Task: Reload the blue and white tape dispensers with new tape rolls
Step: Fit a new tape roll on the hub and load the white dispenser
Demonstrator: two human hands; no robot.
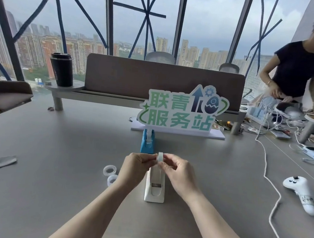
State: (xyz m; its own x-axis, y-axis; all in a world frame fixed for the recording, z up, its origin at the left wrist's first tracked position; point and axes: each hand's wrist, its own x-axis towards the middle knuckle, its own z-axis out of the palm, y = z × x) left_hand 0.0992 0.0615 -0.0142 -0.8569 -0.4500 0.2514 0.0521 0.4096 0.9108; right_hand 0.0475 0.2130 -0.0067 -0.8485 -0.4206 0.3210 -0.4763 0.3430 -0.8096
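A clear tape roll [160,157] is held upright, edge-on to me, between my left hand [137,165] and my right hand [175,169], just above the far end of the white tape dispenser [155,187]. The white dispenser lies lengthwise on the grey table, its far part hidden by my fingers. The blue tape dispenser [147,141] stands behind it, with a roll showing in its top. Two more clear tape rolls lie left of my left wrist, one [109,170] flat and one [112,179] closer to me.
A green and white sign [181,111] stands behind the blue dispenser. A white controller [300,192] and a white cable [272,183] lie on the right. A black cup [61,69] sits on a shelf at back left. Another person [299,69] stands at the far right by cluttered items.
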